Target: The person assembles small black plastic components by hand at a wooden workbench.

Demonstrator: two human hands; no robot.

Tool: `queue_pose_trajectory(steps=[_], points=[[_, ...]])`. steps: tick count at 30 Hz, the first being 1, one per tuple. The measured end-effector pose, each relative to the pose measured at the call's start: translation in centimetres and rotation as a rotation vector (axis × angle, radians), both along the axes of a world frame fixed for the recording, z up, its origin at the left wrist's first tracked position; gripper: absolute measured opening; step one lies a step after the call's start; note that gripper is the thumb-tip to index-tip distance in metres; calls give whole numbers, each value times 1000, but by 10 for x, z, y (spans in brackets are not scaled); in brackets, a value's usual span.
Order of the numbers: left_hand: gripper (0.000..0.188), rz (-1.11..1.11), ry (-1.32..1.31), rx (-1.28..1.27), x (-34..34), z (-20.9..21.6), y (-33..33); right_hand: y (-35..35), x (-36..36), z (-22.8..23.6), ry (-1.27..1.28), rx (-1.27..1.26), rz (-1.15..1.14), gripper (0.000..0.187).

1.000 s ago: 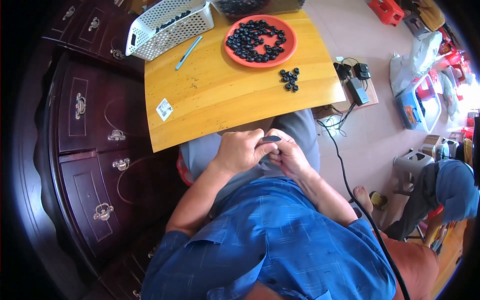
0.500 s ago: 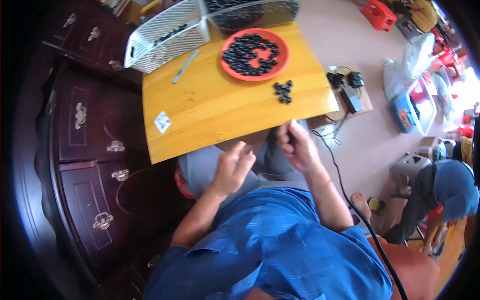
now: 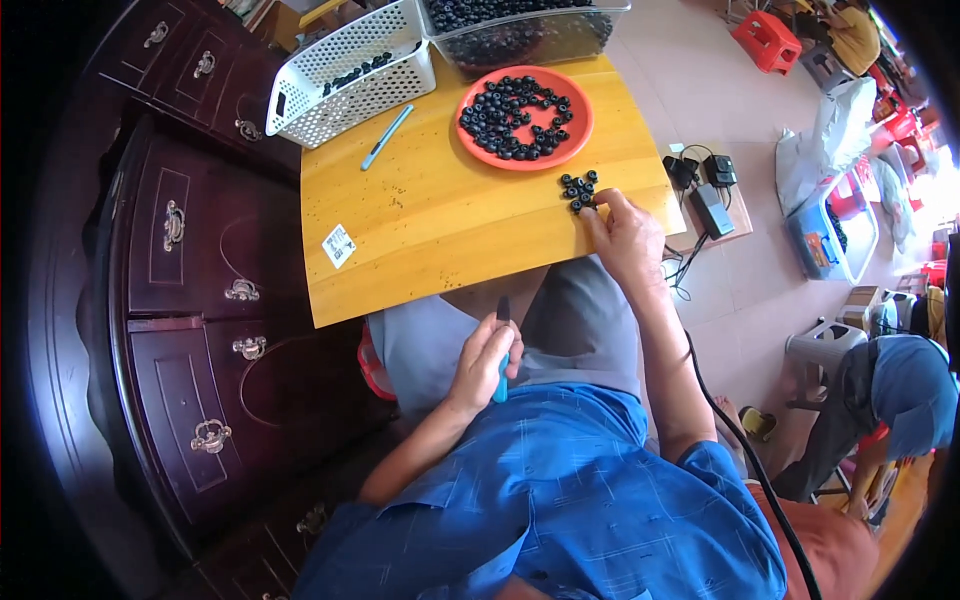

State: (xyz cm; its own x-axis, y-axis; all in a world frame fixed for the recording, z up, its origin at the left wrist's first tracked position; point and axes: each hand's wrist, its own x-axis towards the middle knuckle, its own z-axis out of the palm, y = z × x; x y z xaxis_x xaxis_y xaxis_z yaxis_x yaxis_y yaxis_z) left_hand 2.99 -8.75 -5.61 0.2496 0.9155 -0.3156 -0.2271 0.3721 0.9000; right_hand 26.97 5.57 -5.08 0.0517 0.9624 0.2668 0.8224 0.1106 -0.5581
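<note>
My left hand (image 3: 482, 362) is closed around a small knife with a teal handle (image 3: 500, 388) and a dark blade (image 3: 503, 308) pointing away from me, held over my lap. At the table's right front, my right hand (image 3: 632, 240) has its thumb and forefinger pinched at the near edge of a small pile of black rings (image 3: 578, 188); the fingertips are on one ring, partly hidden. Just beyond the pile lies an orange-red plate (image 3: 583, 140) with many more black rings scattered over it.
Behind stand a white perforated basket (image 3: 350, 112) and a clear bin (image 3: 535, 45), both holding black pieces. A light blue cutter (image 3: 387, 137) and a white label (image 3: 338, 246) lie on the wooden table (image 3: 440, 225). A black cable (image 3: 735, 440) runs past my right arm.
My right hand has moved forward from over my lap to the small pile of rings. My left hand has turned, and the knife in it now shows clearly. The view has shifted slightly.
</note>
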Motion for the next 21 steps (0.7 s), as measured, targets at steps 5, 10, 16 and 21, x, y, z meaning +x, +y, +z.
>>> queue_pose_trajectory(steps=[5, 10, 16, 21], points=[[24, -28, -14, -7, 6, -1, 3, -2, 7, 2, 3, -88, -15, 24], [17, -16, -69, 28, 3, 8, 17, -33, 11, 17, 417, -133, 141, 18], [29, 30, 305, 446, 3, 51, 38, -72, -15, 11, 1450, -673, 432, 20], [38, -204, 404, 686, 16, 62, 45, -85, -11, -8, 1642, -1009, 629, 25]])
